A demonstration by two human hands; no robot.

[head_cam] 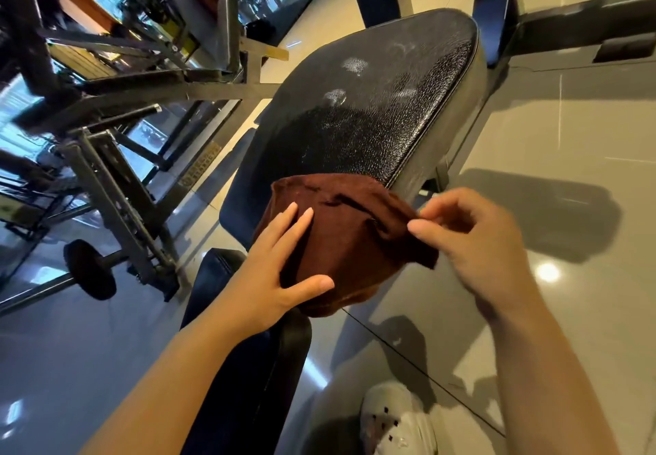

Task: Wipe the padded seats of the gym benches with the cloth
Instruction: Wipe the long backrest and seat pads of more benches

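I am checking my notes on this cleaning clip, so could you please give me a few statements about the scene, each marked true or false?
1. The left hand lies flat on the dark brown cloth. True.
2. The right hand hangs free of the cloth. False: it pinches the cloth's edge.
3. The cloth lies at the near end of the black textured padded seat. True.
4. The seat's surface looks spotless. False: pale whitish smudges show on it.
5. A white perforated shoe shows on the glossy tiled floor. True.
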